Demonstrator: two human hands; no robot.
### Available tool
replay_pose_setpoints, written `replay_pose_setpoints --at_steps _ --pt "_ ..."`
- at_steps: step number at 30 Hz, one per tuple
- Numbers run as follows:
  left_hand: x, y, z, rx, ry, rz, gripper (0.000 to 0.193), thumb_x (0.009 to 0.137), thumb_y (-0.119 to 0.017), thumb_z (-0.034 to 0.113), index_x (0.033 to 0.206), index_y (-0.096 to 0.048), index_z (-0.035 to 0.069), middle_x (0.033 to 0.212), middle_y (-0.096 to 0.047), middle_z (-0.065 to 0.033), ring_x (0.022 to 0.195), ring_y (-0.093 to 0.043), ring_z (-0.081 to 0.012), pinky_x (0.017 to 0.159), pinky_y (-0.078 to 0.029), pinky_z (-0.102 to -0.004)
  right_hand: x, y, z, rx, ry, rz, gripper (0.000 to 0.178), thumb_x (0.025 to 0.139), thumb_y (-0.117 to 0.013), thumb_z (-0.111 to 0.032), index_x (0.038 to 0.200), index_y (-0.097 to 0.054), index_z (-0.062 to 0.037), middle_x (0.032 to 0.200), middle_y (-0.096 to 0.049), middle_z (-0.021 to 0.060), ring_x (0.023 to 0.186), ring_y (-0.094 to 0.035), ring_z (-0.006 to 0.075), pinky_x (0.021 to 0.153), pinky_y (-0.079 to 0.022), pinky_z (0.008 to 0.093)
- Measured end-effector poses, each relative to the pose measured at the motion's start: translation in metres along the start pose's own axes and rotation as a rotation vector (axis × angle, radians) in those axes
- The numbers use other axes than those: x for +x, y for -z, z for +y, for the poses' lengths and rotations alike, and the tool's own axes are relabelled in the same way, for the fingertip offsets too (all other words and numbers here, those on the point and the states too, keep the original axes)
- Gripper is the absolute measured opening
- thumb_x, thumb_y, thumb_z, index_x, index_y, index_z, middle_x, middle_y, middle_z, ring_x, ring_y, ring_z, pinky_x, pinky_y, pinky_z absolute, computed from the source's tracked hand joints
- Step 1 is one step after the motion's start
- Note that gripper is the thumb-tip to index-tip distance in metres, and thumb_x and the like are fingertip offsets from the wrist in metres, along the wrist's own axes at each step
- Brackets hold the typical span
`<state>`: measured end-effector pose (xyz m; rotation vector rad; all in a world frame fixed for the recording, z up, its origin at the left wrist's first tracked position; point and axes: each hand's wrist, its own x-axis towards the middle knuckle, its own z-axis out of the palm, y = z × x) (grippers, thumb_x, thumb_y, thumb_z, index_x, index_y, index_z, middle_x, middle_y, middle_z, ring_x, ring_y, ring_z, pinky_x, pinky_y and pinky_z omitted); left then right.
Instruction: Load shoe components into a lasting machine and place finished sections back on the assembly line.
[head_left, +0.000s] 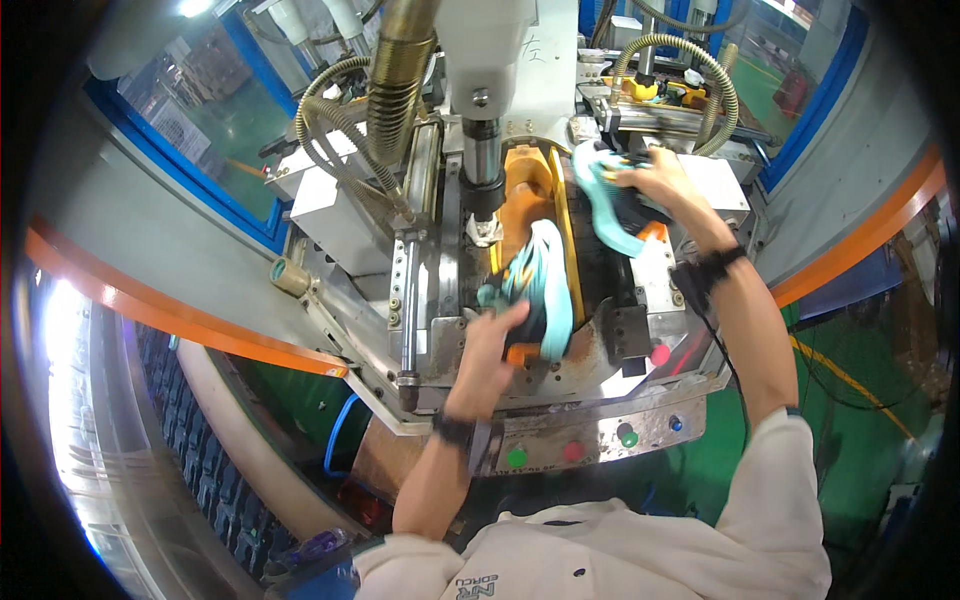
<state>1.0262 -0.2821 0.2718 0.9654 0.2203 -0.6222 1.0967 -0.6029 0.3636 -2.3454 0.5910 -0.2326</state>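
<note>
My left hand (487, 350) is closed on a black shoe with a light teal sole (556, 300), low at the front of the machine's yellow cradle (571, 235). Motion smears the fingers a little. Up and to the right, my right hand (660, 182) grips a second black shoe with a teal sole (603, 205), tilted beside the cradle's right wall. A bit of orange shows on each shoe. Just left of the cradle, a metal press rod (482, 150) points down from the white machine head.
Ribbed hoses (395, 105) arch over the machine on both sides. Along the front, a metal panel (600, 430) carries several coloured buttons, including a green button (516, 457). An orange rail (180, 315) curves at the left, near a conveyor (215, 450). A cable hangs by my right wrist.
</note>
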Motion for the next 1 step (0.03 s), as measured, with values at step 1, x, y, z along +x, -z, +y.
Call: replay_pose_setpoints --at_steps 1 --pt "-0.0073 0.0088 0.0046 -0.004 -0.006 0.011 0.038 0.086 -0.07 0.007 0.122 -0.062 -0.002 0.119 -0.067 -0.0106 0.106 -0.065 -0.02 0.096 -0.05 -0.0349 0.0077 -0.0201 -0.0268 -0.061 -0.013 -0.169 0.06 0.074 -0.079 -0.032 0.12 -0.061 0.0024 0.108 -0.066 0.0217 0.097 -0.066 0.0244 0.085 -0.052 0.0327"
